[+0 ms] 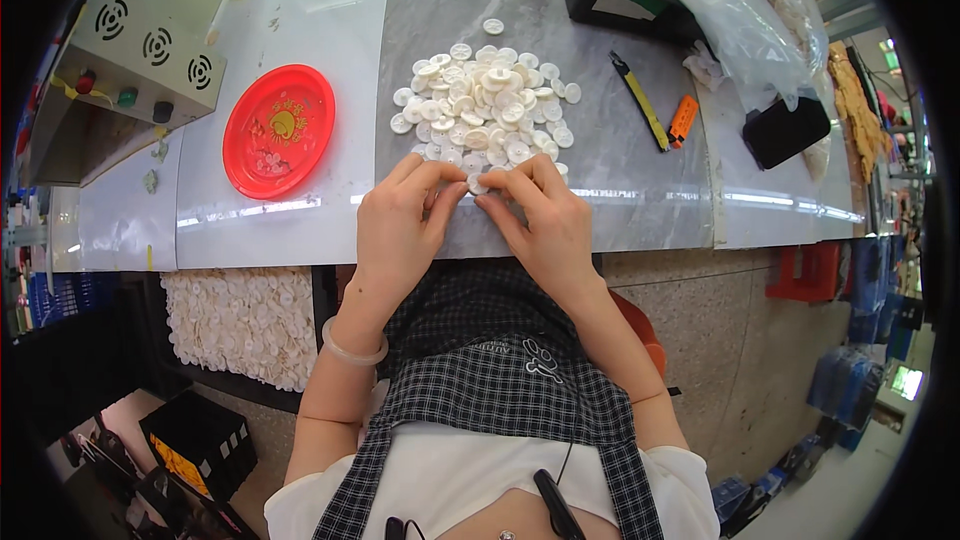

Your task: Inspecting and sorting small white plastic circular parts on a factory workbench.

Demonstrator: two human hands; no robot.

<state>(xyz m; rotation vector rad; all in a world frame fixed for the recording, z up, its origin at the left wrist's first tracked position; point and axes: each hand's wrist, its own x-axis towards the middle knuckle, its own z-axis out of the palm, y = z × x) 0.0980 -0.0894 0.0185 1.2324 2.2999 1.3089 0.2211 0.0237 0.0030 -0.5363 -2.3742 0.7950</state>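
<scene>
white disc (476, 183) pinched by left hand (400, 225) and right hand (545, 225), grey marble-look table (620, 180)

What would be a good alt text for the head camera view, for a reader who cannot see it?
Two bare hands, the left hand and the right hand, pinch one small white disc together at the near edge of a pile of white discs on a grey table. A red plate lies to the left.

One small white disc (476, 183) sits pinched between the fingers (452, 192) of both my hands, just at the near edge of the heap of white discs (484, 100). That heap lies spread loosely on the grey table (620, 190), discs overlapping flat.
</scene>
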